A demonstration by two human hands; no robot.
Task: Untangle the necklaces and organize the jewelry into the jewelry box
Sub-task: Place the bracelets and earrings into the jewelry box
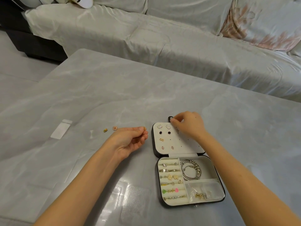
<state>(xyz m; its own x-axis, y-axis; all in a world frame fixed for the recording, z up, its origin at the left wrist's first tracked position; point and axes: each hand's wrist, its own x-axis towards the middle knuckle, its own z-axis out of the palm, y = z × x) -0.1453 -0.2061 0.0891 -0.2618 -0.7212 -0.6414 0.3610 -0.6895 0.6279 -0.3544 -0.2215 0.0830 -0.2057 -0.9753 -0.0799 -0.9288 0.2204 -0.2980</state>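
An open black jewelry box (219,175) lies on the grey table. Its lid panel (184,144) holds several earring pairs. The base holds rings in rolls (171,180), silver bangles (191,171) and a small clear bag with gold pieces (201,195). My right hand (189,124) hovers over the lid's far edge, fingertips pinching at the clasp tab (170,118). My left hand (132,139) sits left of the box, palm up, pinching a small gold earring (144,128).
On the table left of my left hand lie a pink clover earring (115,128), a green-gold earring (105,130) and a small clear bag (61,129). More clear bags (135,199) lie near the front. A covered sofa (179,46) runs behind the table.
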